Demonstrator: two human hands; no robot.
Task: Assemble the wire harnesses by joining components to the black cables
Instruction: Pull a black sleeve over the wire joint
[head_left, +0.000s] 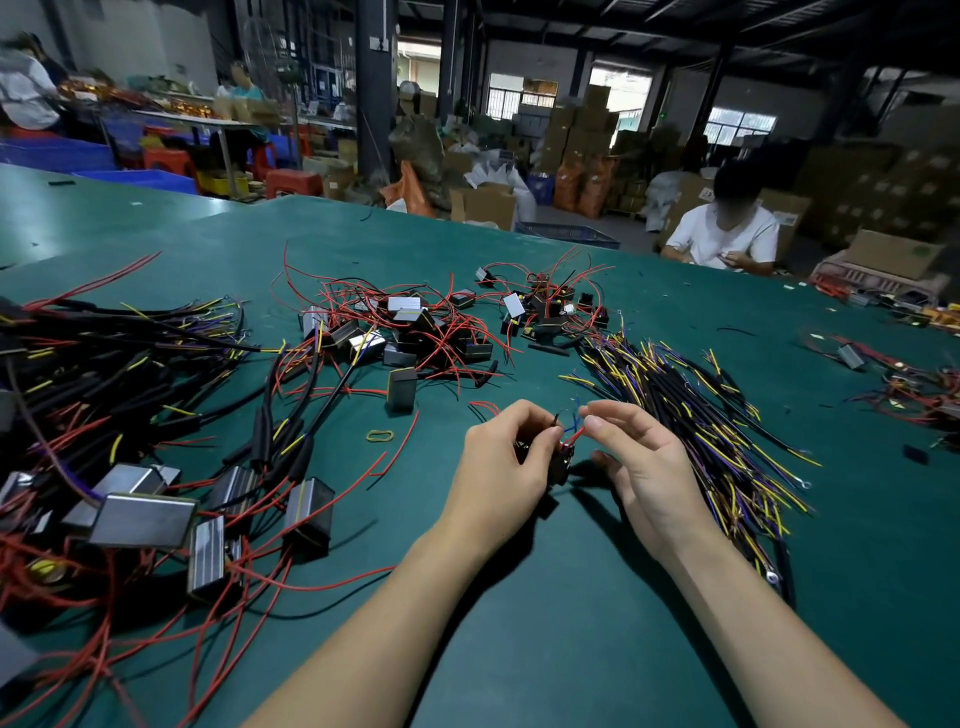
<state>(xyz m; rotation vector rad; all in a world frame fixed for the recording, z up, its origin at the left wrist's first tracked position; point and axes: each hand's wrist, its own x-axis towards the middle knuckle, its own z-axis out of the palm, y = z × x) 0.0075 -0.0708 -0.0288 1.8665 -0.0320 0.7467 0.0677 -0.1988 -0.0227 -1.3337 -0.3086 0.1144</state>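
My left hand (506, 457) grips a small black box component (562, 462) just above the green table (545, 597), thumb and fingers curled round it. Short red and blue wire ends (574, 434) stick up from the box. My right hand (631, 460) is close beside it, with forefinger and thumb curled toward those wire ends; whether they pinch a wire is unclear. A bundle of black cables (696, 415) with yellow and purple leads lies just right of my hands. A heap of black box components (415, 332) with red wires lies beyond.
Joined harnesses with metal-faced boxes (140, 519) and thick black cables are piled at the left. A yellow rubber band (379, 435) lies left of my hands. Another person (727, 234) sits at the table's far right edge. More wired parts (914, 384) lie at the right.
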